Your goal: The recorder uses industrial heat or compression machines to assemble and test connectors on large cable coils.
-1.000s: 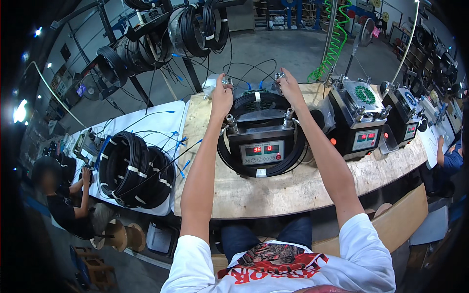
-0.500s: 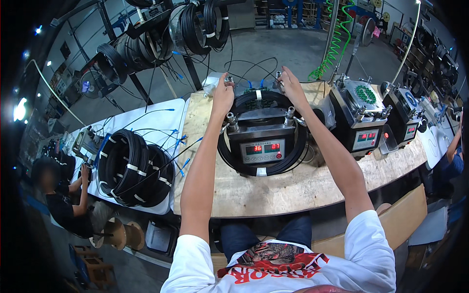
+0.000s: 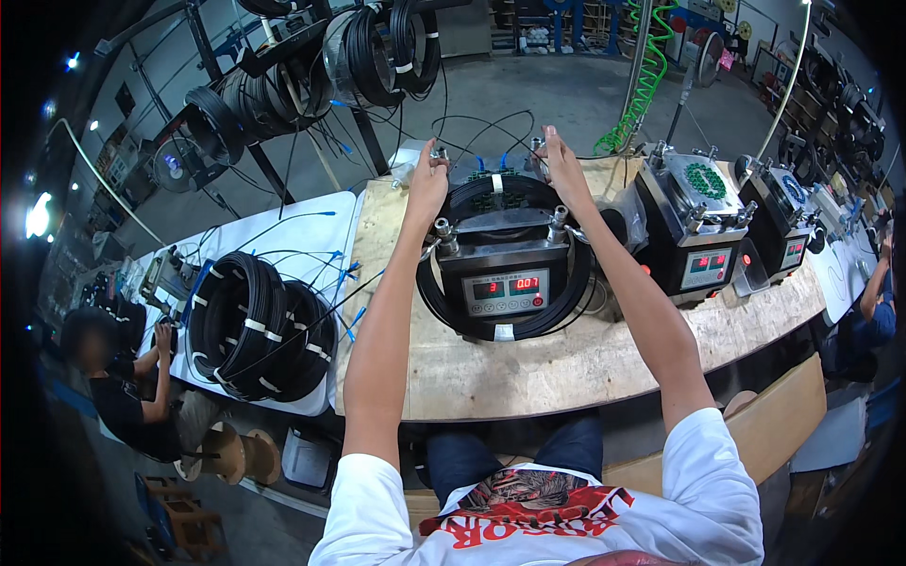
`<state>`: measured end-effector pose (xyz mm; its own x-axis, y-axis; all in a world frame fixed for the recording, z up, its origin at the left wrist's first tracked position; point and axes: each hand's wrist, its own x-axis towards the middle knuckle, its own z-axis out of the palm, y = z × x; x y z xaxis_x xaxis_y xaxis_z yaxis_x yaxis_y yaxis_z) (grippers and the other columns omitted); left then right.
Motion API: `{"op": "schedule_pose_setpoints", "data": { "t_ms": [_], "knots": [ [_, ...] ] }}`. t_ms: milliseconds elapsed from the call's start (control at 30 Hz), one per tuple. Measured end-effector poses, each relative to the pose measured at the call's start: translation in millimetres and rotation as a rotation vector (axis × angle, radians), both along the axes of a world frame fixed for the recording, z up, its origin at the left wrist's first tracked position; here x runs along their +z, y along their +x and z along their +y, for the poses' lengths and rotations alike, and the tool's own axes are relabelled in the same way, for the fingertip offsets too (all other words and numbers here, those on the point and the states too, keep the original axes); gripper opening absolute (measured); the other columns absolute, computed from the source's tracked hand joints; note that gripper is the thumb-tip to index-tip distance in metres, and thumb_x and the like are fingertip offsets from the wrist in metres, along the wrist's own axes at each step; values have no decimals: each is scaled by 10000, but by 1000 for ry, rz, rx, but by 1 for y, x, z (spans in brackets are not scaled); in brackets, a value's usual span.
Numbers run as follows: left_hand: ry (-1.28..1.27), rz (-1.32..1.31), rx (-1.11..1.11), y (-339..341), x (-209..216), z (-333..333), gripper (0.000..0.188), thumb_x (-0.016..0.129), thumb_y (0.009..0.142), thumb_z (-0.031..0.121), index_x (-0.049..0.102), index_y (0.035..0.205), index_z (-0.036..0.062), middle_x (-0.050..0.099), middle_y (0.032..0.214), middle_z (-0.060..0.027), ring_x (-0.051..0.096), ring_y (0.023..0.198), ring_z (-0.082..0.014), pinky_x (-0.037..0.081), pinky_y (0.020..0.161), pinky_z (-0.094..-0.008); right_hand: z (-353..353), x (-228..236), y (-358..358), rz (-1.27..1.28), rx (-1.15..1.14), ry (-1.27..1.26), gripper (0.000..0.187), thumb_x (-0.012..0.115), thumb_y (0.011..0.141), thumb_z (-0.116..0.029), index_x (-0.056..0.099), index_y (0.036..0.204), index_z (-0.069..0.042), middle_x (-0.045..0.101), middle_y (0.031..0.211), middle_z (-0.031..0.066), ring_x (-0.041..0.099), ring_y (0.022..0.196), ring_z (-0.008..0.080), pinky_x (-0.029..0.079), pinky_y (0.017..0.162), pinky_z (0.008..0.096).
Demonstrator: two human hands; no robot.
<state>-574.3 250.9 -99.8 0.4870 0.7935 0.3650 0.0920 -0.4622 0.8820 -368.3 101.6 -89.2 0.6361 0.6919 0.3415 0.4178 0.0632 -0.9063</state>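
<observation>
A machine with a red-lit display panel [image 3: 507, 292] stands in front of me on the wooden bench top. A coil of black cable [image 3: 505, 331] loops round it, held with white bands. Small green pieces [image 3: 500, 199] sit on its top, partly covered by the coil. At the machine's far left corner my left hand [image 3: 428, 181] closes on a metal knob [image 3: 440, 154]. Across from it, my right hand [image 3: 566, 177] has its fingers closed round the far right knob [image 3: 539, 145]. Two nearer metal knobs [image 3: 559, 219] stand untouched at the front corners.
Black cable coils [image 3: 255, 325] lie on a white table [image 3: 311, 212] to the left. Two similar machines [image 3: 694, 222] stand on the bench [image 3: 453, 387] to the right. Cable reels hang on a rack [image 3: 274, 104] at the far left. Other people work at both sides.
Both hands stay at the far knobs, with small shifts of the fingers and wrists. The readout on the machine's display differs.
</observation>
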Motion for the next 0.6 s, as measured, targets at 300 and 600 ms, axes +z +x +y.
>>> {"op": "schedule_pose_setpoints", "data": {
  "t_ms": [300, 600],
  "knots": [
    [-161, -68, -56, 2, -5, 7, 545, 380, 959, 62, 385, 1503, 98, 601, 1120, -67, 499, 791, -104, 414, 681, -234, -16, 11, -9, 273, 103, -20, 785, 255, 988, -694, 392, 1495, -110, 634, 1210, 149, 588, 928, 213, 486, 753, 295],
    [-92, -62, -36, -1, -4, 3, 512, 385, 991, 162, 397, 1502, 122, 635, 1112, -71, 496, 771, -78, 406, 641, -223, -9, 3, -2, 170, 64, -13, 761, 262, 1001, -664, 415, 1481, -93, 672, 1127, 135, 544, 745, 160, 474, 647, 281]
  ]
}}
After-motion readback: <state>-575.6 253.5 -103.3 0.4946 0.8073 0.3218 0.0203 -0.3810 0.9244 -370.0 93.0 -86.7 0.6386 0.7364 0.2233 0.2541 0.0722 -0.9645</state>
